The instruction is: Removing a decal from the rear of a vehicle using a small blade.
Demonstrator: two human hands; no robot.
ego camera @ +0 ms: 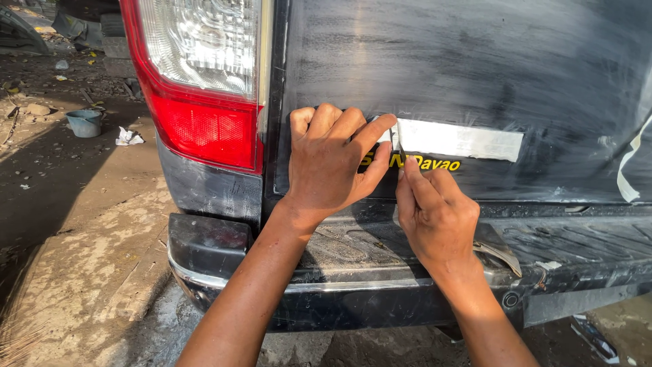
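Note:
A dusty black tailgate (475,75) of a vehicle fills the view. A strip of white masking tape (462,141) lies across it above a yellow decal (435,164). My left hand (333,160) presses flat on the panel, its fingertips pinching the tape's left end. My right hand (435,214) sits just below, thumb and forefinger raised to the same tape end, seemingly holding a small thin blade against it.
A red and clear tail lamp (200,75) is left of the tailgate. The black rear bumper (353,272) runs beneath my wrists. Another tape strip (631,163) hangs at the right edge. A small blue bucket (84,122) and scraps lie on the dirt ground at left.

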